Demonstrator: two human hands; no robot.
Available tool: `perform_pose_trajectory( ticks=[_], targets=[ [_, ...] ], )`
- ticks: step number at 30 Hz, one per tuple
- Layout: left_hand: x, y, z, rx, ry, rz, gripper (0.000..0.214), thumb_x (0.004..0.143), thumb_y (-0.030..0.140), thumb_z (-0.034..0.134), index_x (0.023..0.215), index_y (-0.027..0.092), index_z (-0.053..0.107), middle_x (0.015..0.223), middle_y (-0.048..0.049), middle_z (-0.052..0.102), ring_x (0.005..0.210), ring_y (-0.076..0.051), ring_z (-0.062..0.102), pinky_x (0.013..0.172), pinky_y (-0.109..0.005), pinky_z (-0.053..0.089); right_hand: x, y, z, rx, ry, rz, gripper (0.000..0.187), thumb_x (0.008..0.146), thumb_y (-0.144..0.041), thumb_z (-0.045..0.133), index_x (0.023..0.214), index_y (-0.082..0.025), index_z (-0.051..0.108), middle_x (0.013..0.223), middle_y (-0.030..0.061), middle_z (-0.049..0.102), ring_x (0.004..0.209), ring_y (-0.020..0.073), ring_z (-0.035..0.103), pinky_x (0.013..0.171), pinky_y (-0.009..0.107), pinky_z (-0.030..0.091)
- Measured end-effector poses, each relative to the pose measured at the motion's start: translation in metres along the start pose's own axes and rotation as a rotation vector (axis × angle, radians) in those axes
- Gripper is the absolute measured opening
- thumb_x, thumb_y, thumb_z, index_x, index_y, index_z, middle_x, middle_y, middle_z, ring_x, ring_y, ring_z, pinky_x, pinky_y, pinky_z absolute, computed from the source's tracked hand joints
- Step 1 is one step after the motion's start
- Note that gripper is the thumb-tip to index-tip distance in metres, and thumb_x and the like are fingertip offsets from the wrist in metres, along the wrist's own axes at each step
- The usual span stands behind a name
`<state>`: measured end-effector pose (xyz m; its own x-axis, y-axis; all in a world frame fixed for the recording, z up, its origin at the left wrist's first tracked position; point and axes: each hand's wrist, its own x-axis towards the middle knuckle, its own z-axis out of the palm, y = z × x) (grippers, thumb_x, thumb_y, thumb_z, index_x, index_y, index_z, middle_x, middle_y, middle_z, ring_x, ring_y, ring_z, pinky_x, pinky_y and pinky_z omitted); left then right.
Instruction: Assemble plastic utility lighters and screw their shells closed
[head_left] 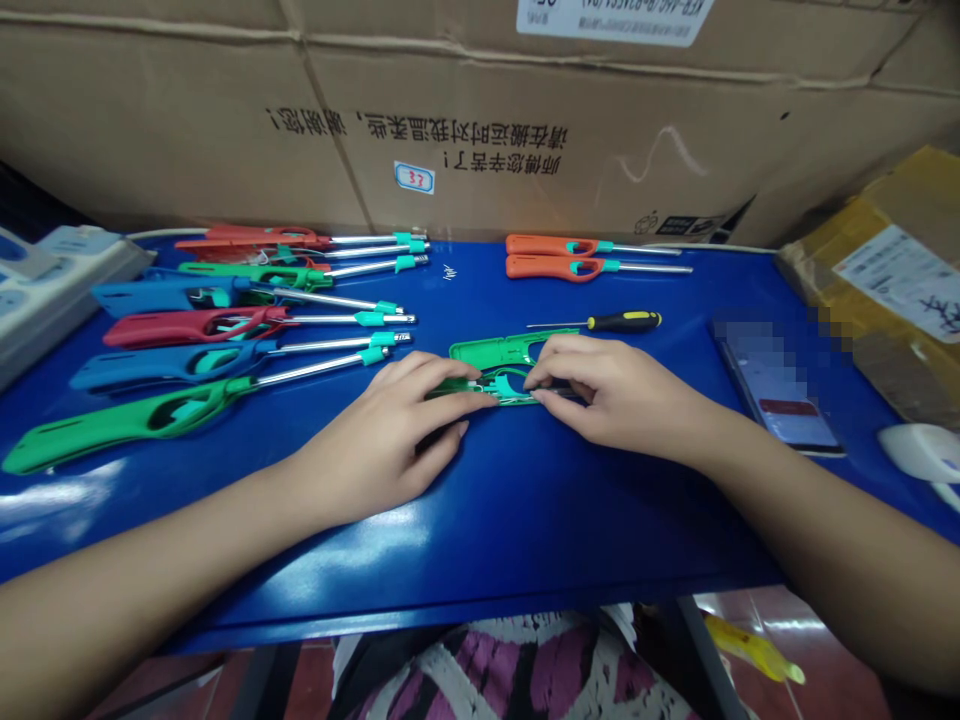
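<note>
Between my hands lies an opened green lighter [517,396], with a teal trigger and thin metal parts showing inside its half shell. My left hand [409,425] grips its left end between thumb and fingers. The fingertips of my right hand [611,385] pinch its right end, around the metal rod. Just behind it rests the other green shell half [487,350], partly hidden by my right hand. A black and yellow screwdriver [624,321] lies beyond, its thin shaft pointing left.
Several long-nosed lighters in green, blue and red [180,329] lie along the left. Two orange lighters [551,267] lie at the back. A phone [780,385], a taped carton [885,280] and a white mouse [922,452] are on the right. A large cardboard box [225,130] walls off the back; a power strip [67,280] stands far left.
</note>
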<state>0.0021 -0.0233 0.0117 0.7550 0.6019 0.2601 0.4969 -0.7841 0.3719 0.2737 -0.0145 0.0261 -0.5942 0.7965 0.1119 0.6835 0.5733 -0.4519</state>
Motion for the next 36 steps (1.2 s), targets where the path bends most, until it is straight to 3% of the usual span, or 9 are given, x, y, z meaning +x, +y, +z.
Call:
perform_pose_trajectory(
  ticks=[11,18,26,31,36],
  targets=[
    [0.001,-0.002,0.001,-0.085,0.092,0.013,0.035,0.097,0.013,0.052,0.129,0.022,0.066,0.129,-0.0083,0.065,0.119,-0.024,0.057,0.106,-0.043,0.045,0.002,0.004,-0.010,0.060,0.076,-0.017,0.008,0.089,-0.017,0.065,0.092,-0.017,0.072,0.086,0.0009,0.065,0.062,0.0099,0.048,0.063,0.027,0.040],
    [0.000,-0.005,0.001,0.000,0.073,0.019,0.037,0.097,0.015,0.053,0.130,0.024,0.068,0.131,-0.0098,0.064,0.118,-0.027,0.057,0.103,-0.047,0.047,0.001,0.003,-0.008,0.019,0.008,0.021,0.005,0.087,-0.016,0.064,0.086,-0.018,0.068,0.086,0.0001,0.063,0.063,0.0102,0.047,0.064,0.027,0.038],
    [0.000,-0.006,0.001,0.076,0.032,0.038,0.038,0.098,0.017,0.053,0.132,0.024,0.068,0.134,-0.0112,0.063,0.120,-0.030,0.055,0.102,-0.050,0.047,0.000,0.000,-0.006,-0.016,0.011,0.043,0.006,0.087,-0.015,0.063,0.087,-0.020,0.067,0.087,0.0000,0.062,0.064,0.0110,0.046,0.063,0.027,0.036],
    [0.002,-0.007,-0.004,0.016,0.089,0.019,0.035,0.099,0.019,0.053,0.131,0.023,0.066,0.132,-0.0112,0.064,0.119,-0.027,0.058,0.104,-0.047,0.048,0.003,0.007,-0.008,0.009,0.145,0.019,0.010,0.092,-0.018,0.059,0.093,-0.020,0.068,0.093,0.0031,0.065,0.063,0.0121,0.049,0.062,0.028,0.039],
    [0.003,-0.012,-0.008,0.073,0.133,-0.078,0.030,0.095,0.037,0.066,0.118,0.018,0.069,0.118,-0.0107,0.068,0.109,-0.027,0.063,0.097,-0.044,0.052,0.004,0.018,-0.009,-0.127,0.103,0.109,0.018,0.092,-0.022,0.062,0.107,-0.022,0.071,0.111,0.0057,0.064,0.071,0.0137,0.055,0.064,0.030,0.042]
  ],
)
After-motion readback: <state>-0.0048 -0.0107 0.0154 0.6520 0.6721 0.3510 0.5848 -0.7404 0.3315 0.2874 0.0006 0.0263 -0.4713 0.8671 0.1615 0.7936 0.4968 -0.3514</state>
